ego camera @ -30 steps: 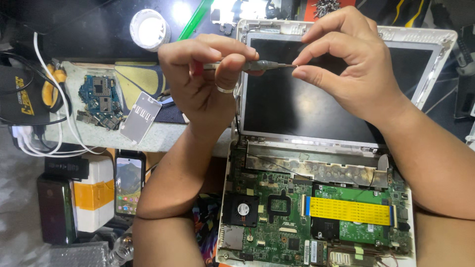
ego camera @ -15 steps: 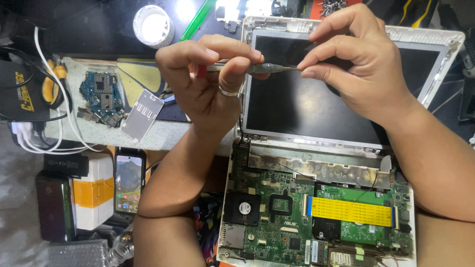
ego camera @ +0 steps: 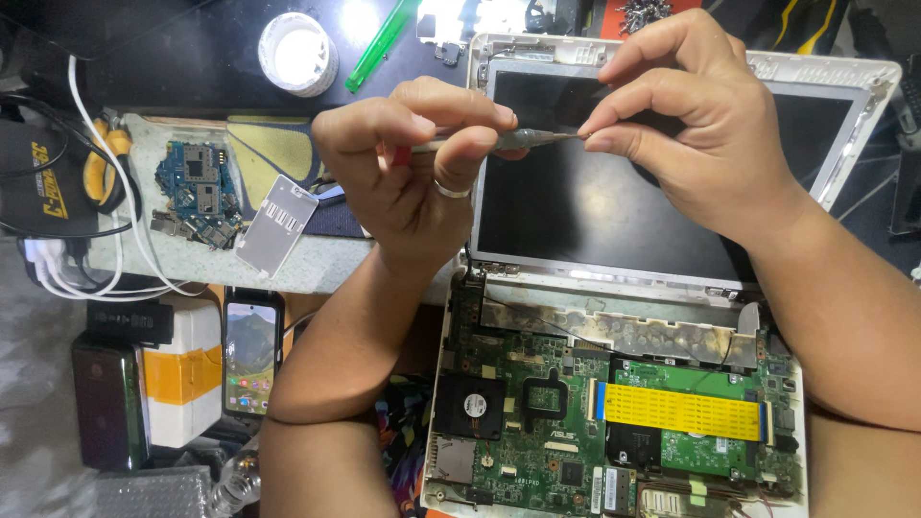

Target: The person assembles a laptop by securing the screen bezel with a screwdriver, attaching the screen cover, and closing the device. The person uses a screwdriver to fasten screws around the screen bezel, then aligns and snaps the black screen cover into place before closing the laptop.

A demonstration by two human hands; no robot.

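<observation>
Head cam, looking down at both my hands held up over the open laptop. Far left of my fingers: black pouch (ego camera: pixel 38 177) w/ yellow print, white cables (ego camera: pixel 106 240), then a blue circuit board (ego camera: pixel 197 187) and a silver plate (ego camera: pixel 276 225) on the bench mat (ego camera: pixel 317 264). Below those, a phone (ego camera: pixel 251 350) w/ lit screen next to a white box (ego camera: pixel 182 384) taped yellow. Up top, a tape roll (ego camera: pixel 297 53) and a green pen (ego camera: pixel 379 43).

My left hand (ego camera: pixel 413 163) is raised, wrist bent back, ring on one finger; thumb and first fingers closed tight on the handle end of a slim screwdriver (ego camera: pixel 508 141), a bit of red showing by the grip. It runs level to the right, across the dark laptop screen (ego camera: pixel 595 211). My right hand (ego camera: pixel 710 134) comes in from the right, forearm angled up from the lower corner, thumb and forefinger pinched narrow on the tip end. Can't tell if there's a bit or screw at the pinch, too small.

To do this well, imo: keep the left grip steady, shaft level, let only the right fingertips work, and hold it over the screen, not the bare motherboard (ego camera: pixel 537 432) below my wrists, so nothing drops by the fan (ego camera: pixel 470 403) or yellow ribbon cable (ego camera: pixel 681 412).
</observation>
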